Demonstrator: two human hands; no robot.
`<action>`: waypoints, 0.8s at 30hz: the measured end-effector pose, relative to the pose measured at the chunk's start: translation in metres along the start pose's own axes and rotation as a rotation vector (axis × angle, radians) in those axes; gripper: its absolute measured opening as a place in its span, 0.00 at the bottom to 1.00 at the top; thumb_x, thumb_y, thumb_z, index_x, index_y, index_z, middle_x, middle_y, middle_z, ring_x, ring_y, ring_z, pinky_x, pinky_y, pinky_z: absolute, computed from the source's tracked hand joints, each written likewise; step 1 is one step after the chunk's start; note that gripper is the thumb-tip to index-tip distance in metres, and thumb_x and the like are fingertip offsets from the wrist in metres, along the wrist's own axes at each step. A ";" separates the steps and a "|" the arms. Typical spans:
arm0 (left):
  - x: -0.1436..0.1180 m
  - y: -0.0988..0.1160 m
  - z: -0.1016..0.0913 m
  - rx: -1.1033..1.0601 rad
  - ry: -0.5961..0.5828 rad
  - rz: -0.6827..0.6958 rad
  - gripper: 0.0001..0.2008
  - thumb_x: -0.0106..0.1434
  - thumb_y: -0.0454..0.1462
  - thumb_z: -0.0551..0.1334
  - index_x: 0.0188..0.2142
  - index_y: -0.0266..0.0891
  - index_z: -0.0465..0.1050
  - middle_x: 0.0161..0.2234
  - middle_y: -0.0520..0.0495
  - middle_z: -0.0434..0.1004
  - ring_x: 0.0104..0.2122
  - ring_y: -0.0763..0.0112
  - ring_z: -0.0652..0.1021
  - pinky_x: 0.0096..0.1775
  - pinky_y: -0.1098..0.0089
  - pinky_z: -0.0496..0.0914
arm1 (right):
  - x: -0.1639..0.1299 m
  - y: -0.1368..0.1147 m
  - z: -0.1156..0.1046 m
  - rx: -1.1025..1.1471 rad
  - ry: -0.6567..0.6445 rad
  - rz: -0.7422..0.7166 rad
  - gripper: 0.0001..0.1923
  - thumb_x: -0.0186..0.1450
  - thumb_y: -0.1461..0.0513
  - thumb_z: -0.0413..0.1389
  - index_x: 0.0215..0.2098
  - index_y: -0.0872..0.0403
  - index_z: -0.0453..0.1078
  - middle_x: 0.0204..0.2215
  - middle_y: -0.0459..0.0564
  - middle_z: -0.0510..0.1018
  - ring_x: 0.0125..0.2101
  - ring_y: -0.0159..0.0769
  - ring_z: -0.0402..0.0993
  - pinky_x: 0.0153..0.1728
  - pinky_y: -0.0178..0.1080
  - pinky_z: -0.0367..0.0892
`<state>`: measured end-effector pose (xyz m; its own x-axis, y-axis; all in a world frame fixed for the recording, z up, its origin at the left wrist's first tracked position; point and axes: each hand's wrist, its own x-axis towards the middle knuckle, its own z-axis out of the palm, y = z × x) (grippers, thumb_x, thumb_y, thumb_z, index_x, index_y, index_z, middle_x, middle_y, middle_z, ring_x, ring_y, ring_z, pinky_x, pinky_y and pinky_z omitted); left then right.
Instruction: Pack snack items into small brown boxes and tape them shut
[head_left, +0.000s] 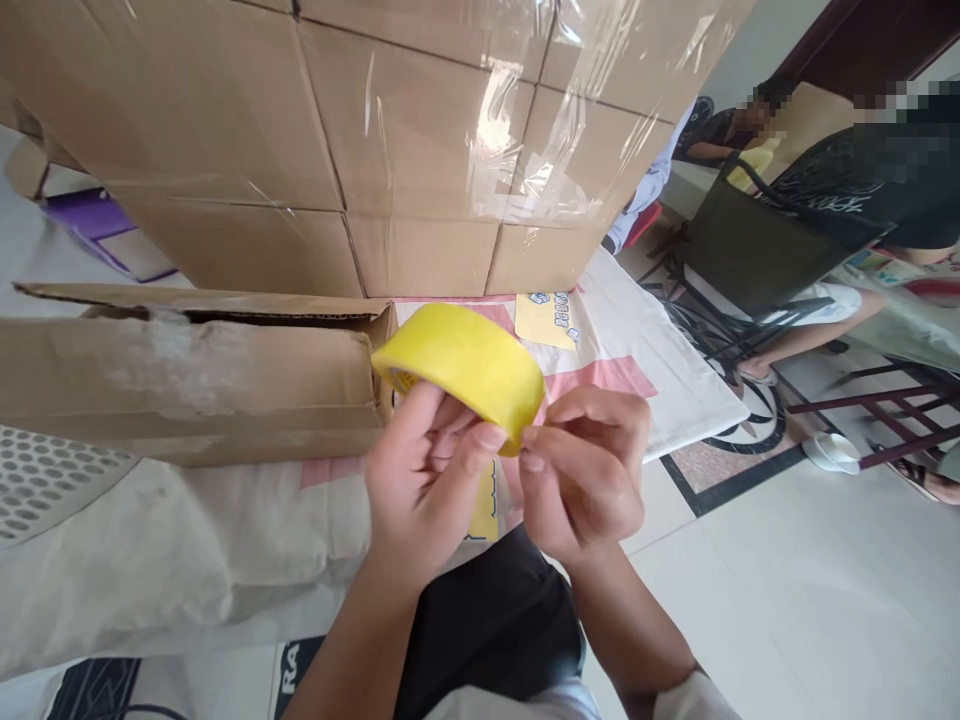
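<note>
A roll of yellow tape [465, 360] is in my left hand [420, 480], whose fingers go into its core from below while the thumb presses near its lower right end. My right hand [589, 470] is closed in a pinch at that same end, thumb and forefinger touching the edge of the roll. Whether a loose tape end sits between those fingertips is too small to tell. Behind the roll stands a big stack of cardboard boxes [427, 130] wrapped in clear film. An open cardboard box [247, 370] lies just left of my hands.
A light cloth [285, 540] with pink patches covers the table, whose corner ends at the right. Yellow printed cards [546, 318] lie on it. A perforated white basket [52, 480] is at the left edge. People sit at the right by a dark chair [757, 250].
</note>
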<state>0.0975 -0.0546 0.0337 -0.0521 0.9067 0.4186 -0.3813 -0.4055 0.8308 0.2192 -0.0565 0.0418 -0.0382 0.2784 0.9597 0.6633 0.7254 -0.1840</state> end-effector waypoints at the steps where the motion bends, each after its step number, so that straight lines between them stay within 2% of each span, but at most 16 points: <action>1: 0.001 -0.001 -0.001 0.035 -0.043 0.025 0.09 0.67 0.42 0.66 0.44 0.41 0.78 0.32 0.49 0.77 0.33 0.70 0.78 0.34 0.73 0.75 | 0.009 0.001 -0.001 -0.017 -0.033 -0.011 0.07 0.67 0.69 0.54 0.39 0.52 0.71 0.36 0.49 0.67 0.32 0.33 0.67 0.25 0.38 0.65; 3: 0.003 -0.003 -0.002 0.061 -0.103 0.076 0.07 0.69 0.39 0.64 0.44 0.41 0.78 0.31 0.50 0.77 0.30 0.74 0.77 0.32 0.75 0.73 | 0.019 0.002 -0.003 -0.012 -0.097 -0.008 0.07 0.67 0.70 0.54 0.39 0.52 0.71 0.33 0.48 0.67 0.31 0.33 0.66 0.27 0.39 0.65; 5: 0.004 -0.004 -0.002 0.023 -0.084 0.072 0.06 0.69 0.38 0.64 0.44 0.42 0.78 0.31 0.50 0.77 0.30 0.74 0.77 0.33 0.76 0.73 | 0.020 0.004 -0.003 0.025 -0.111 0.010 0.08 0.68 0.70 0.53 0.39 0.52 0.70 0.33 0.48 0.67 0.31 0.33 0.67 0.28 0.39 0.66; 9: 0.004 -0.002 -0.002 -0.073 0.036 -0.021 0.12 0.68 0.43 0.65 0.48 0.43 0.78 0.35 0.48 0.77 0.37 0.70 0.79 0.37 0.73 0.76 | 0.002 0.004 0.002 0.082 -0.059 0.081 0.09 0.67 0.72 0.54 0.40 0.54 0.71 0.33 0.47 0.69 0.31 0.32 0.69 0.28 0.39 0.67; 14: 0.003 0.005 -0.002 -0.172 0.096 -0.136 0.16 0.67 0.50 0.65 0.49 0.46 0.79 0.37 0.47 0.78 0.41 0.65 0.80 0.39 0.70 0.77 | -0.014 0.001 0.012 0.082 0.069 0.051 0.06 0.68 0.69 0.55 0.39 0.53 0.71 0.32 0.46 0.70 0.27 0.30 0.66 0.22 0.36 0.63; 19: 0.005 0.005 0.000 -0.224 0.168 -0.219 0.17 0.67 0.52 0.63 0.50 0.48 0.79 0.46 0.44 0.80 0.50 0.59 0.80 0.47 0.64 0.78 | -0.023 -0.001 0.014 0.027 0.031 0.083 0.07 0.69 0.69 0.54 0.40 0.51 0.71 0.32 0.47 0.70 0.29 0.32 0.68 0.23 0.37 0.66; 24: 0.007 0.002 0.001 -0.285 0.145 -0.262 0.17 0.66 0.53 0.64 0.45 0.46 0.79 0.44 0.45 0.80 0.48 0.61 0.80 0.44 0.66 0.79 | -0.030 -0.002 0.013 0.022 0.067 0.081 0.07 0.69 0.70 0.55 0.40 0.52 0.71 0.33 0.48 0.71 0.29 0.32 0.69 0.24 0.38 0.66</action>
<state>0.0972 -0.0494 0.0388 -0.0407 0.9902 0.1336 -0.6380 -0.1287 0.7592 0.2092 -0.0578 0.0107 0.0656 0.2948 0.9533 0.6455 0.7160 -0.2658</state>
